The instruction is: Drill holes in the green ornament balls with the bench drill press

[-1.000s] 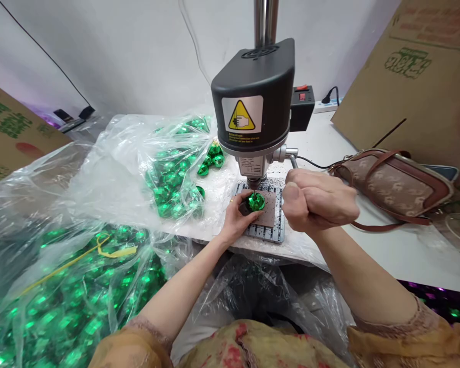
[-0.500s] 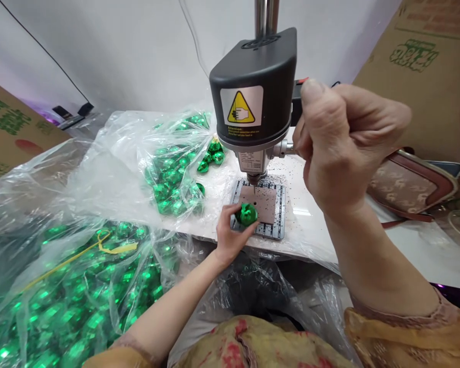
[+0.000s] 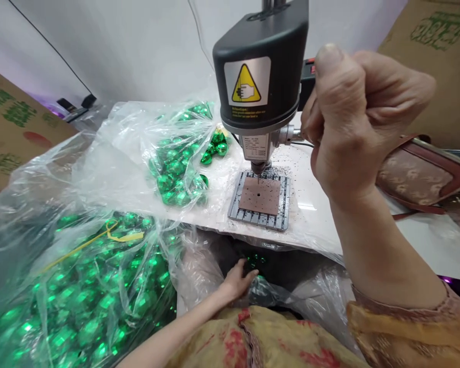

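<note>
Inspection at the bench: the **right hand** was raised at 2 o'clock from the drilling station, its fingers curled tight into a fist around the **feed lever**, thumb upward. The **left hand** lay low at 6 o'clock, at the lip of a **dark plastic bag**, its fingers loosely extended beside a few **green metallic baubles**; whether they held one could not be told.

Further baubles lay in a **clear plastic bag** at 10 o'clock and in a larger **bulk bag** at 8 o'clock. The **bench drill** stood at 12 o'clock, its **fine bit** just above a **brown pad** on a **slotted metal base**. The pad showed one round hole, and **dark flecks** were scattered around the base.

Risks judged: the lever, if pulled while fingers sat beneath the bit, could injure the left hand, as the **yellow warning label** indicates. A bauble held off-centre could slip or crack its thin shell. Flecks left on the pad could unseat the work, and loose plastic drifting near the spindle could snag.
</note>
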